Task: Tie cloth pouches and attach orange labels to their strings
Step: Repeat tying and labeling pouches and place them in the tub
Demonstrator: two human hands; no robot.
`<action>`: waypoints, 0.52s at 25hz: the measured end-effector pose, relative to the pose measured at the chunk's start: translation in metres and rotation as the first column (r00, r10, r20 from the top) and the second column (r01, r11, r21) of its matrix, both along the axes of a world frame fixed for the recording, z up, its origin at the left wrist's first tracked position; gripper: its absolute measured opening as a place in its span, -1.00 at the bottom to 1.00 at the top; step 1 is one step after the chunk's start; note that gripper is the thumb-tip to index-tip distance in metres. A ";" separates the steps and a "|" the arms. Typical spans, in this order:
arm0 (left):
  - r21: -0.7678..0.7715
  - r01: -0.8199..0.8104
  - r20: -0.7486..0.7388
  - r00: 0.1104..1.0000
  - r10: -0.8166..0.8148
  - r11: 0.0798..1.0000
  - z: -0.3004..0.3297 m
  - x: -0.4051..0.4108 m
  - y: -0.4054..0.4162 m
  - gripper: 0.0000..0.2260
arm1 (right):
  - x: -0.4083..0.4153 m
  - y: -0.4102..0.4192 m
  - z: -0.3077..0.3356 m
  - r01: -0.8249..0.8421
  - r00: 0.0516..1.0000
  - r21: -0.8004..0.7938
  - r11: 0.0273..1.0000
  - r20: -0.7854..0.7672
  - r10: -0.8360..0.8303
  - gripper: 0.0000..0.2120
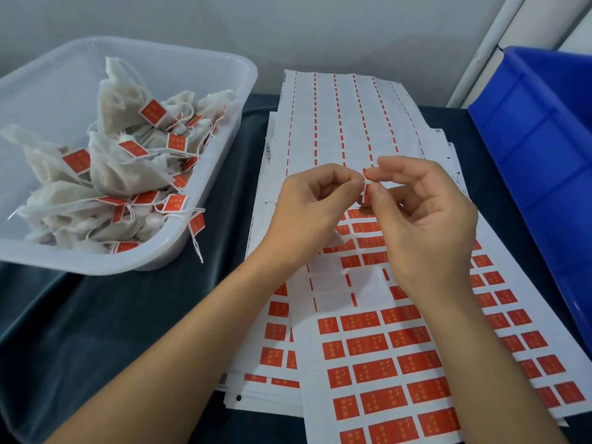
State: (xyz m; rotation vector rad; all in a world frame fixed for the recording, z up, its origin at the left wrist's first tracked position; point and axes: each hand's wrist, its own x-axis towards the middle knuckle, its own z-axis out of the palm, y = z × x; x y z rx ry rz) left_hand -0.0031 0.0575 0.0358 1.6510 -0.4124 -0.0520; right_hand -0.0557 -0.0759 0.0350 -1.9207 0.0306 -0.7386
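Both our hands meet above the middle of the label sheets [378, 350]: our left hand [307, 208] and right hand [426, 219] each pinch the same small orange label [367, 184] between thumb and fingertips, other fingers loosely curled. We judge this the labelling step, a sticker just peeled and held ready. No pouch or string shows between our fingers, so the next move likely calls for bringing a string to the sticky side and folding the label shut over it. Finished cloth pouches [121, 168], already tagged, lie in the clear tub [205, 68] at far left; a blue bin [541, 149] stands right.
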 end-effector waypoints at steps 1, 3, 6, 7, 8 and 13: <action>-0.001 0.001 0.000 1.000 -0.001 1.000 0.000 0.000 0.000 -0.83 | 0.000 0.000 0.000 0.002 1.000 -0.012 1.000 -0.001 -0.002 -0.78; -0.010 0.002 -0.006 1.000 -0.002 1.000 0.000 0.000 0.001 -0.83 | -0.001 -0.001 0.000 0.006 1.000 -0.037 0.999 -0.005 -0.006 -0.77; -0.057 -0.001 -0.022 1.000 0.000 0.998 -0.002 0.000 0.002 -0.86 | -0.002 -0.002 0.001 0.011 1.000 -0.105 0.994 -0.010 -0.012 -0.76; -0.070 -0.015 -0.026 1.000 0.014 0.997 -0.002 -0.001 0.001 -0.87 | -0.003 -0.002 0.002 0.008 1.000 -0.136 0.991 -0.009 -0.010 -0.75; -0.079 -0.034 -0.033 0.999 0.031 0.996 -0.003 -0.001 0.001 -0.87 | -0.004 -0.002 0.003 0.004 1.000 -0.162 0.987 -0.008 -0.005 -0.74; -0.154 -0.148 -0.178 0.977 0.120 0.977 -0.002 0.003 0.003 -0.82 | -0.007 -0.012 0.009 0.060 0.998 -0.060 0.996 -0.033 -0.062 -0.74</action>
